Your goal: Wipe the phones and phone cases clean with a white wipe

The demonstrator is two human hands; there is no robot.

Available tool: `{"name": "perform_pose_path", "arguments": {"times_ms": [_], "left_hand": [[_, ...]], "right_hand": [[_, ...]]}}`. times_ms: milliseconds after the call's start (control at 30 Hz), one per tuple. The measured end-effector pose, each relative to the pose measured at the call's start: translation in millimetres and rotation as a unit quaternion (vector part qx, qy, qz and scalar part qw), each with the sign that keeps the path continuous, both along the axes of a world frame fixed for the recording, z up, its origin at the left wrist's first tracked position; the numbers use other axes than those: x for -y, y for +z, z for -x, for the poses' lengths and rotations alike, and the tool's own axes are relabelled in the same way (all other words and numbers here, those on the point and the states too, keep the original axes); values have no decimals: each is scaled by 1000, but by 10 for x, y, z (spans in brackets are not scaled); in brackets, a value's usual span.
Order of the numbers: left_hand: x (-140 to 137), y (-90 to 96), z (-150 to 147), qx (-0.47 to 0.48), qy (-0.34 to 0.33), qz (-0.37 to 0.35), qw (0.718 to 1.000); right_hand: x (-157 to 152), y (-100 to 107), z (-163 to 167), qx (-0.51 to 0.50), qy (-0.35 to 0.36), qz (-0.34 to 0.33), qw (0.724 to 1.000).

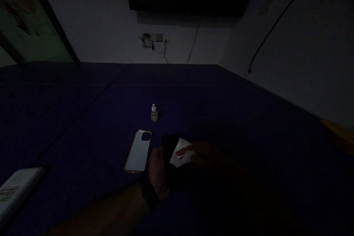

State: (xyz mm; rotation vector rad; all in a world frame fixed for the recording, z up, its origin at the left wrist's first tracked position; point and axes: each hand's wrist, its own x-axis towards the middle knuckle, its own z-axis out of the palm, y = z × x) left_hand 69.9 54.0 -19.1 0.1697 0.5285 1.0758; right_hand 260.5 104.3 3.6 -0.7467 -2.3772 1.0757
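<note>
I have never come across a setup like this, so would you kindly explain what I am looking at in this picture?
Certainly. There is no machine here: a person works with two bare hands, and a camera worn on the head looks forward and down at them. The room is dim. The left hand, with a dark band on its wrist, holds a flat, black, slab-like object, too dark to identify surely. Fingers of the right hand rest on a crumpled white tissue over it. On the dark blue-purple tabletop lie a pale phone case with a shiny rim and, at the left edge, a white printed pack; a small bottle with a white dropper top stands farther back.
</note>
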Motion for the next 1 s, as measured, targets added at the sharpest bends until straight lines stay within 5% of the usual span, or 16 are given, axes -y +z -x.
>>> {"name": "perform_pose_path", "arguments": {"times_ms": [100,233,500,633,1000], "left_hand": [[2,-13,7,13,4,5,1000],[7,16,23,6,14,10,1000],[7,59,4,10,11,9,1000],[3,76,8,-18,51,25,998],[-8,220,51,5,46,35,998]], "right_hand": [[14,-5,18,-11,-46,-28,998],[64,2,87,-15,-8,-93,996],[47,34,60,-6,-89,-63,994],[96,19,120,-1,-41,-116,992],[-49,-29,-57,-80,-142,-53,985]]}}
